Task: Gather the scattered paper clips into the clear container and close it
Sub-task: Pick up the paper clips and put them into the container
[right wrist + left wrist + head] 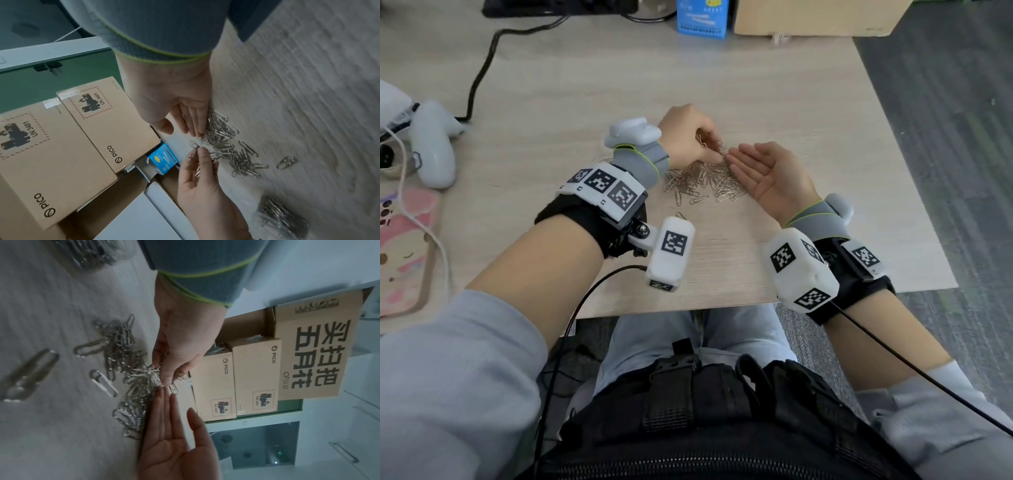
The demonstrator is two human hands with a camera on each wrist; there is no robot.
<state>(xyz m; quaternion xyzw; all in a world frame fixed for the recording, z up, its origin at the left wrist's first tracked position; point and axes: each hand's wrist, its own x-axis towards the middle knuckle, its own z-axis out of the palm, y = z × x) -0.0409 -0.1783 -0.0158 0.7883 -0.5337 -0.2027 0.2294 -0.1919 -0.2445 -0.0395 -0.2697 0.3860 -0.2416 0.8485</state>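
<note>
A pile of silver paper clips [702,181] lies on the wooden table [808,113], with a few strays around it. My left hand [714,150] is over the pile's far side and pinches a small bunch of clips [156,374] between thumb and fingers. My right hand [746,157] lies open, palm up, its edge on the table against the pile's right side, fingertips close to the left hand's. The clear container [281,216], with several clips inside, stands left of the pile; in the head view my left wrist mostly hides it. No lid shows.
A small blue box [702,17] and a cardboard box [818,17] stand at the table's far edge. A white controller [434,147], a black cable [482,65] and a pink-cased phone [404,246] lie at the left. The table ends at the right, above grey carpet [945,137].
</note>
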